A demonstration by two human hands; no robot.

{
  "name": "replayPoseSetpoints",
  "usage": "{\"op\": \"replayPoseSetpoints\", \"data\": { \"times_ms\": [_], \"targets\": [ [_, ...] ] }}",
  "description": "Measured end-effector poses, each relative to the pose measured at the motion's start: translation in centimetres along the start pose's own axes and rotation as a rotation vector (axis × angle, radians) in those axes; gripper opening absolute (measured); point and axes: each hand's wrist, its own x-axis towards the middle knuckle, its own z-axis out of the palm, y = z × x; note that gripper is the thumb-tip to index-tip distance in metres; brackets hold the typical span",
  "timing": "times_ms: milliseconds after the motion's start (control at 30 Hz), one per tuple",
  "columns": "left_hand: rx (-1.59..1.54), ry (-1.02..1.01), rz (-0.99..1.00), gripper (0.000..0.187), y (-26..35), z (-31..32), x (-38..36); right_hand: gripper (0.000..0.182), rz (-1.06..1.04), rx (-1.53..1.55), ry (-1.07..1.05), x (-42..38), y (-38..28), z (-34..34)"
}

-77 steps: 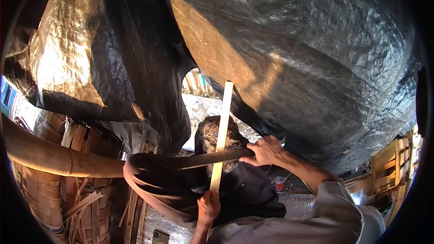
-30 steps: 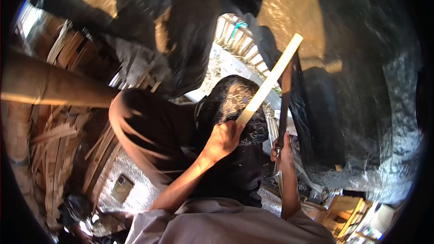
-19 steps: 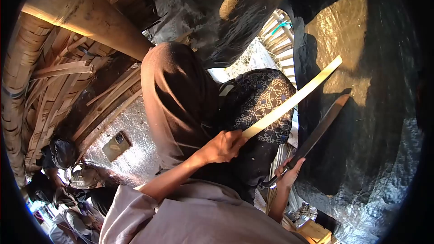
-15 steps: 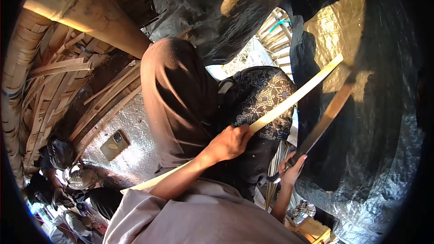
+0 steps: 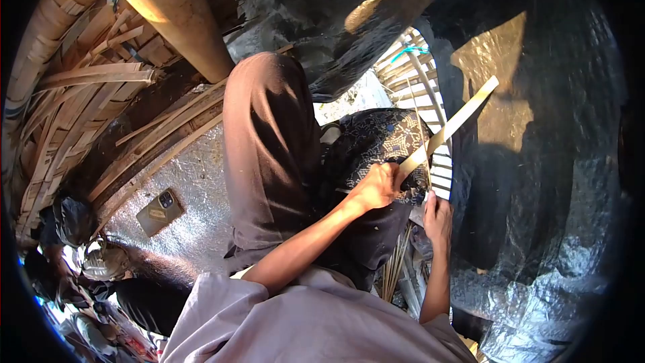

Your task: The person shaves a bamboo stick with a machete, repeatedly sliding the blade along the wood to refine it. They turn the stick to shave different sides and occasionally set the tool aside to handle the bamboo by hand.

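Note:
My left hand (image 5: 379, 185) is closed around a pale bamboo strip (image 5: 467, 114), which slants up and to the right past the fist. Over one knee lies a dark patterned cloth (image 5: 376, 134), right below the strip. My right hand (image 5: 438, 218) grips the handle of a long-bladed knife (image 5: 420, 121). Its blade shows nearly edge-on as a thin line and crosses the strip in this view. Most of the handle is hidden by the fingers.
A phone (image 5: 160, 213) lies on the shiny floor sheet at left. Beyond it are a thick bamboo pole (image 5: 178, 13) and woven bamboo pieces (image 5: 67, 121). Black plastic sheeting (image 5: 537, 208) hangs at right. Thin strips (image 5: 396, 265) lie beside my right forearm.
The knife has swung left from the right side, turned edge-on and now crosses the strip. My right hand has risen; my left hand has moved right and up along with the strip.

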Motion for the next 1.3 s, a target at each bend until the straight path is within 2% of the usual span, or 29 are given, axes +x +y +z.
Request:
{"op": "replayPoseSetpoints", "data": {
  "times_ms": [33, 67, 100, 167, 233, 333, 367, 433, 533, 567, 633, 700, 733, 767, 833, 900, 933, 967, 1033, 1100, 1133, 1167, 1233, 1300],
  "targets": [
    [-0.039, -0.043, -0.063, 0.015, 0.2, -0.3, 0.1, 0.046, 0.016, 0.003, -0.039, 0.7, -1.5, -1.1],
    [-0.049, -0.094, -0.08, 0.017, 0.7, -0.7, 0.3, 0.046, 0.141, -0.06, -0.134, 1.2, -2.1, -1.8],
    [0.006, 0.025, 0.039, 0.021, 0.1, 0.0, -0.1, 0.045, 0.183, -0.101, -0.13, 1.6, -0.9, -1.5],
    [-0.035, -0.057, -0.047, 0.021, 0.4, -0.5, 0.0, 0.045, 0.178, -0.142, -0.106, 2.0, -0.7, -1.9],
    [-0.091, -0.075, -0.083, 0.024, 0.7, -0.9, -0.2, 0.046, 0.219, -0.124, -0.231, 2.2, -2.6, -3.4],
    [-0.028, -0.02, 0.019, 0.026, 0.5, -0.6, -0.5, 0.049, 0.116, -0.097, -0.244, 1.5, -3.9, -2.9],
    [-0.032, -0.036, 0.024, 0.026, 0.4, -0.5, -0.6, 0.051, 0.023, -0.168, -0.166, 1.6, -4.3, -2.8],
    [-0.11, -0.068, -0.086, 0.024, 0.7, -0.6, -0.7, 0.055, 0.006, -0.176, -0.136, 3.1, -2.5, -2.3],
    [-0.018, -0.065, -0.084, 0.022, 0.7, -0.5, -1.1, 0.057, 0.203, -0.03, -0.077, 6.7, -1.0, -3.8],
    [0.054, -0.058, -0.083, 0.022, 0.7, -0.4, -1.1, 0.057, 0.203, 0.006, 0.005, 7.5, 0.3, -3.6],
    [0.1, -0.082, -0.094, 0.022, 1.3, -0.7, -0.8, 0.058, 0.332, 0.136, -0.116, 7.2, -0.9, -4.7],
    [0.088, -0.098, -0.151, 0.021, 1.7, -0.6, -1.0, 0.057, 0.225, 0.087, -0.298, 5.4, -2.3, -4.0],
    [0.095, -0.083, -0.142, 0.019, 1.8, -0.5, -1.1, 0.057, 0.091, 0.081, -0.391, 4.4, -2.6, -3.4],
    [0.096, -0.087, -0.144, 0.019, 2.0, -0.5, -1.2, 0.053, -0.085, -0.098, -0.307, 3.4, -3.3, -3.1],
    [0.105, 0.008, -0.07, 0.018, 2.5, -0.4, -1.8, 0.051, -0.265, -0.237, -0.172, 3.6, -3.3, -3.3],
    [0.206, -0.042, -0.084, 0.017, 3.0, -0.8, -2.2, 0.042, 0.093, -0.131, -0.258, 5.8, -3.0, -4.1],
    [0.259, -0.047, -0.133, 0.018, 3.1, -0.7, -2.3, 0.04, -0.193, -0.426, -0.21, 7.4, 0.4, -3.1],
    [0.308, -0.049, -0.178, 0.018, 3.4, -0.5, -2.3, 0.031, -0.171, -0.199, -0.014, 9.1, 3.5, -2.3],
    [0.329, -0.059, -0.192, 0.015, 3.7, -0.4, -2.1, 0.025, 0.12, 0.022, -0.102, 10.1, 1.4, -4.2],
    [0.346, -0.06, -0.224, 0.012, 3.8, -0.2, -2.2, 0.031, 0.011, 0.036, -0.24, 7.9, -2.2, -4.9],
    [0.325, -0.057, -0.22, 0.013, 4.0, -0.2, -2.2, 0.039, -0.109, -0.141, -0.34, 6.8, -2.4, -3.7],
    [0.308, -0.056, -0.219, 0.014, 4.1, -0.3, -2.0, 0.039, -0.25, -0.201, -0.214, 5.2, -4.7, -4.2],
    [0.356, -0.088, -0.259, 0.016, 4.6, -0.3, -1.9, 0.039, -0.246, -0.311, -0.277, 5.3, -4.4, -3.8],
    [0.453, -0.122, -0.335, 0.018, 4.7, -0.3, -1.9, 0.041, -0.232, -0.125, -0.249, 6.1, -4.7, -4.8]
  ]
}}
